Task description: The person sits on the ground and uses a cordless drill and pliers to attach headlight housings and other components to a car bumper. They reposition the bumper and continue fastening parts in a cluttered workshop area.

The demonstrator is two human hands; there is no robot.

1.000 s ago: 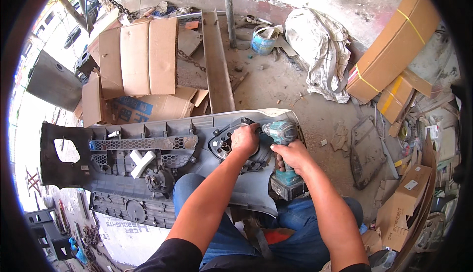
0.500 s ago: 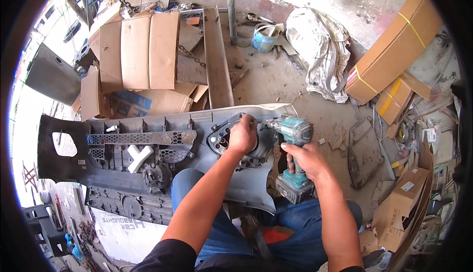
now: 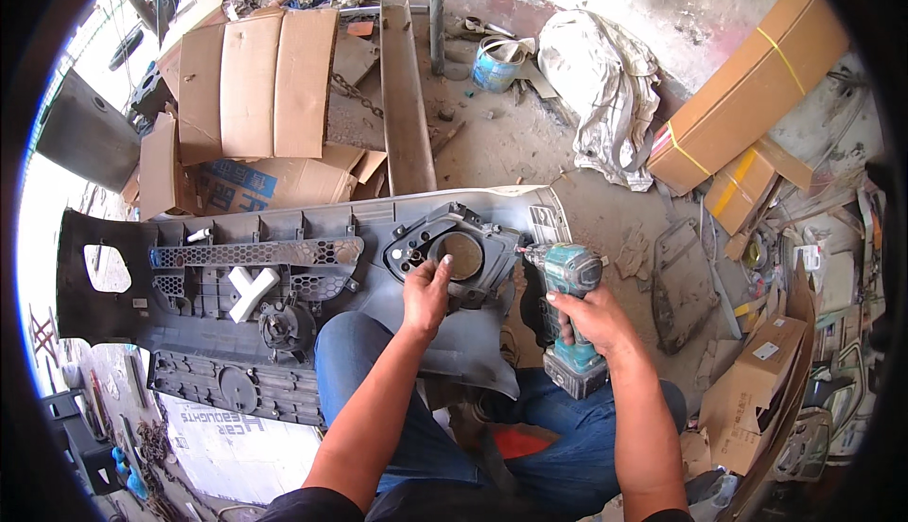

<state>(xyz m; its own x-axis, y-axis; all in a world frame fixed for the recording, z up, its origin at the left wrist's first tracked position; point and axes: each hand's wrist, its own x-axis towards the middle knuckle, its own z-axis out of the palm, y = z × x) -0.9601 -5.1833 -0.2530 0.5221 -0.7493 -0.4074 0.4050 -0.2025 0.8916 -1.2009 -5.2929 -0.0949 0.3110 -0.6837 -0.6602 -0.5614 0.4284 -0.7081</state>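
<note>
My right hand (image 3: pixel 596 319) grips a teal cordless drill (image 3: pixel 572 271) by its handle, with the nose pointing left toward the lamp housing. A dark part (image 3: pixel 537 309) shows just below the nose; its kind is unclear. Across my lap lies a long grey vehicle bumper panel (image 3: pixel 378 219), inner side up. A black lamp housing (image 3: pixel 501 255) with a round opening sits at its right end. At the opening's near left edge is my left hand (image 3: pixel 427 295), fingers curled and thumb up; whatever they pinch is hidden. A white Y-shaped piece (image 3: pixel 252 293) rests on honeycomb mesh.
Flattened cardboard boxes (image 3: pixel 255 82) and a rusty metal channel (image 3: pixel 407 96) lie beyond the panel. A blue bucket (image 3: pixel 498 66) and crumpled white cloth (image 3: pixel 605 87) stand near the wall. Long cartons (image 3: pixel 747 87) lean at right, above scattered scrap.
My left hand has drawn back toward me from the housing's top, uncovering the round opening. The drill has shifted slightly down, still in my right hand. The whole view has slid a little.
</note>
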